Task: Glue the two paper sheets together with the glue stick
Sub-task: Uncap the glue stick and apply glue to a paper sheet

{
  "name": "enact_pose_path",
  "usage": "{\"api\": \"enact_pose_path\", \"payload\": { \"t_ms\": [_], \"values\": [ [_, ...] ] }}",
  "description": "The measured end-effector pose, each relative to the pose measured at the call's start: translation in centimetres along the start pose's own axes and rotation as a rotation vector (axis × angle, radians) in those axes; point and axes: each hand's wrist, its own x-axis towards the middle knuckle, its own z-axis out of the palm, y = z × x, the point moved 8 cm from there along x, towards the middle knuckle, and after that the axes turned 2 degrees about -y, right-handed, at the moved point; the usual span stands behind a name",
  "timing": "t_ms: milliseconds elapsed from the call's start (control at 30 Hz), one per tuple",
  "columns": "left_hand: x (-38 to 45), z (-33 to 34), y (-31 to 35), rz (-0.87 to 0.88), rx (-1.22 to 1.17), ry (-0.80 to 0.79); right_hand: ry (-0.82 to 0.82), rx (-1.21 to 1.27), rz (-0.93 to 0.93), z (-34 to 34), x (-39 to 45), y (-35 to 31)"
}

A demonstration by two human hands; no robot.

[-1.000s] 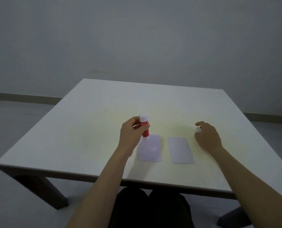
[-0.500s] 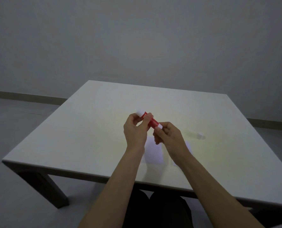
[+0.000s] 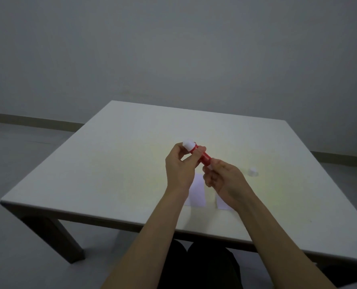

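A red glue stick (image 3: 202, 157) with white ends is held above the table, tilted with its white top end up and to the left. My left hand (image 3: 180, 165) grips its upper part. My right hand (image 3: 223, 180) pinches its lower white end. Beneath the hands, two small white paper sheets lie side by side on the table: the left sheet (image 3: 197, 193) shows between my wrists, and the right sheet (image 3: 221, 204) is mostly hidden by my right hand. The white cap (image 3: 252, 171) stands alone on the table to the right.
The pale square table (image 3: 110, 163) has dark legs, and its near edge runs just beyond my forearms. A grey wall and floor lie behind. My dark-clothed legs show under the table edge.
My right hand left the cap on the table and came over to the lower end of the glue stick. The stick was lifted off the left sheet and tilted between both hands.
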Motion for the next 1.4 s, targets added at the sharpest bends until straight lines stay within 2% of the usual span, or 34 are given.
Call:
{"api": "enact_pose_path", "payload": {
  "t_ms": [133,200,267,367,433,533,633,700,800,900,967,1000,1067,1133,1200,1300,1400],
  "values": [
    [-0.5,1.0,-0.2,0.031,0.105,-0.066,0.192,0.060,0.295,-1.0,-0.2,2.8],
    [-0.7,1.0,-0.6,0.009,0.102,-0.072,0.233,0.042,0.340,-1.4,-0.3,3.5],
    [-0.7,0.7,-1.0,-0.024,0.028,-0.067,0.185,-0.008,0.298,-1.3,-0.2,3.3],
    [-0.3,-0.1,-1.1,-0.037,0.016,-0.011,0.057,-0.126,0.085,-0.7,0.0,1.5],
    [-0.3,-0.1,-1.2,-0.065,-0.058,-0.008,0.019,-0.095,-0.003,-0.5,-0.1,0.9],
    [0.0,-0.1,-1.4,-0.078,-0.107,-0.036,0.044,0.017,0.110,-0.6,-0.1,1.9],
    [-0.1,0.5,-1.5,-0.040,0.009,-0.106,0.147,0.132,0.325,-0.8,-0.5,3.9],
    [-0.2,0.7,-1.8,-0.028,0.057,-0.136,0.181,0.143,0.398,-0.9,-0.7,4.7],
    [0.0,0.1,-2.6,-0.062,0.007,-0.134,0.179,0.106,0.375,-1.0,-0.7,4.5],
    [0.5,-0.4,-3.0,-0.089,0.054,-0.186,0.012,-0.028,0.201,-0.2,-0.1,2.5],
    [0.9,-0.6,-3.0,-0.084,0.143,-0.278,-0.038,-0.117,0.109,-0.3,0.1,1.5],
    [1.2,-0.9,-3.0,-0.062,0.242,-0.347,-0.005,-0.145,0.095,-1.0,0.3,1.3],
    [1.9,-2.0,-3.9,-0.039,0.592,-0.530,0.130,-0.226,0.086,-2.9,0.6,1.0],
    [2.6,-4.4,-5.9,-0.097,1.020,-0.654,0.243,-0.439,0.060,-4.4,0.9,0.6],
    [3.1,-5.8,-7.1,-0.092,1.291,-0.744,0.262,-0.686,-0.009,-4.5,1.5,0.1],
    [3.7,-5.3,-7.6,-0.053,1.273,-0.808,0.219,-1.022,-0.133,-2.5,2.0,0.0],
    [4.0,-4.9,-8.5,-0.011,1.329,-0.842,0.217,-1.203,-0.220,-1.1,2.1,-0.2]
  ]
}}
